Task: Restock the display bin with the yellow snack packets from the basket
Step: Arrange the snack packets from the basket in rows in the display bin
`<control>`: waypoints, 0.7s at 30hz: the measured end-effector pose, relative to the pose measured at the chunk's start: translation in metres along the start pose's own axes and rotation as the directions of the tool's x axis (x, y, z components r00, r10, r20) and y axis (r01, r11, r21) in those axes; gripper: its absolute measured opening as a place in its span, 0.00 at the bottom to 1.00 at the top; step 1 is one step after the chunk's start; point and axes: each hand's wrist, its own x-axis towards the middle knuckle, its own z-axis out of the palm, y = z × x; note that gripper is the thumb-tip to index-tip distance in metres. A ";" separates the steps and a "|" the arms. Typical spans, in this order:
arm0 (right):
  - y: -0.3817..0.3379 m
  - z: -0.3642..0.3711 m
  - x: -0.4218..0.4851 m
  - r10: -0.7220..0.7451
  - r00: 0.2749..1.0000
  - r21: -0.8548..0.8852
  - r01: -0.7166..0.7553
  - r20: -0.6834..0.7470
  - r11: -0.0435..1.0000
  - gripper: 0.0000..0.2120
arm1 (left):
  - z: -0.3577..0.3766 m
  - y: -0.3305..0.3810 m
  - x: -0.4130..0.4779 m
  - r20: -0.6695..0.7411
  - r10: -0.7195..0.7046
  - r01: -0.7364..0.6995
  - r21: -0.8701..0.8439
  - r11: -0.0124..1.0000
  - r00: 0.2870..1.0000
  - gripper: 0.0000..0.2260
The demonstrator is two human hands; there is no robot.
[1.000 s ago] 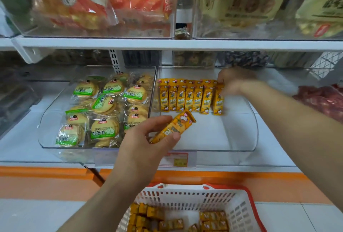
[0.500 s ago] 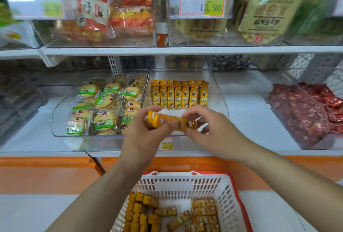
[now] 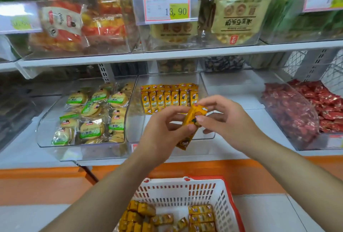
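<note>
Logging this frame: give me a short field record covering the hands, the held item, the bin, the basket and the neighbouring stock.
left hand: pinches the held packet near its middle
right hand: pinches its upper end
held packet: one yellow snack packet, tilted, in front of the display bin
display bin: clear; row of yellow packets standing at the back, front part bare
basket: white with red rim, loose yellow packets inside
neighbours: round biscuit packs in the left bin, red packets in the right bin
</note>
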 end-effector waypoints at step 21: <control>0.087 -0.040 0.181 -0.110 0.977 -0.513 0.001 -0.182 0.859 0.13 | -0.019 -0.129 0.214 -0.038 0.220 -0.059 0.906 0.419 0.975 0.27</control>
